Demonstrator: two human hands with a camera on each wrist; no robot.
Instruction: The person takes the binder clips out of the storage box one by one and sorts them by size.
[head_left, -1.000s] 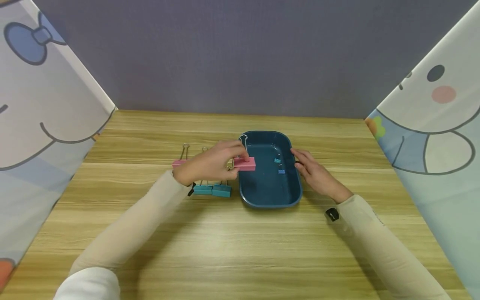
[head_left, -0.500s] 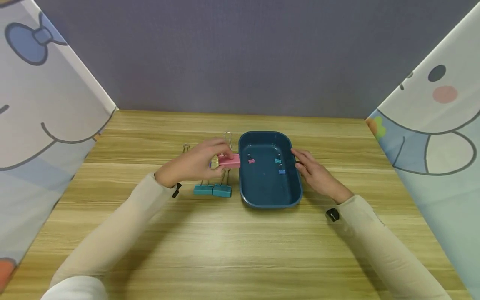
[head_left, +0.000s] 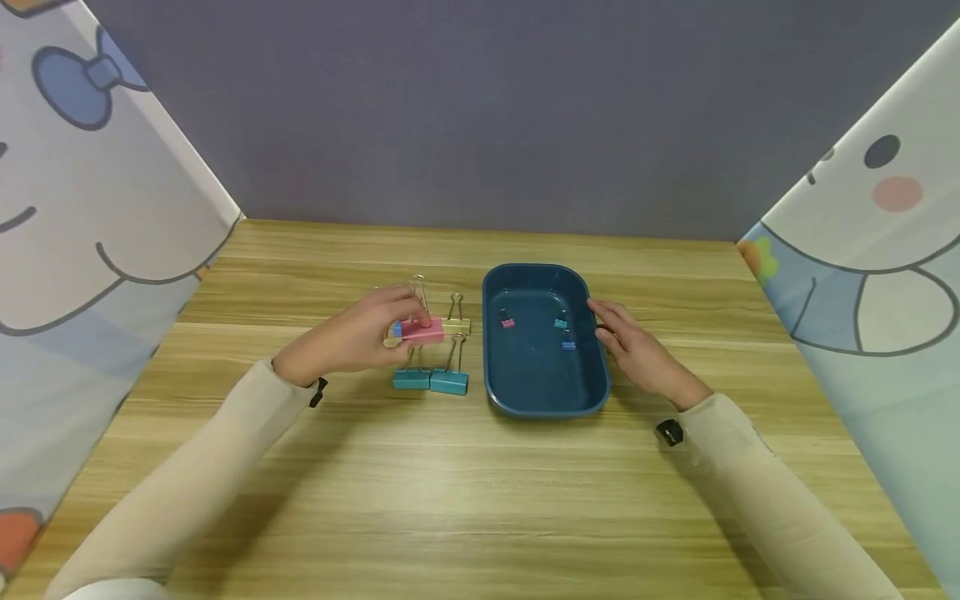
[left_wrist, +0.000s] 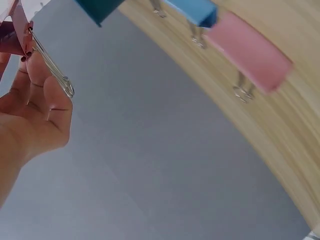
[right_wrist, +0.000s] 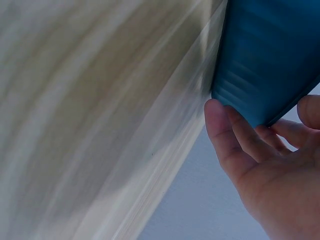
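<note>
My left hand (head_left: 362, 335) pinches a large pink binder clip (head_left: 423, 332) between thumb and fingers, over the group of clips left of the tray. Its wire handle points up and away; in the left wrist view the held clip (left_wrist: 17, 30) is partly cut off. On the right, my right hand (head_left: 637, 354) rests its fingers against the outer right wall of the dark blue tray (head_left: 547, 411). Inside the tray lie a small pink binder clip (head_left: 508, 323), a small teal binder clip (head_left: 560, 324) and a small blue binder clip (head_left: 568, 346).
Two large teal binder clips (head_left: 448, 382) stand side by side near the tray's left. Behind them is a yellow binder clip (head_left: 462, 327). The left wrist view shows a blue clip (left_wrist: 192, 10) beside another large pink clip (left_wrist: 250, 52). A grey panel (head_left: 480, 117) backs the wooden table (head_left: 480, 500).
My left hand has moved left from over the tray's left edge, carrying the large pink binder clip. The small pink clip in the tray has come into view. My right hand stays at the tray.
</note>
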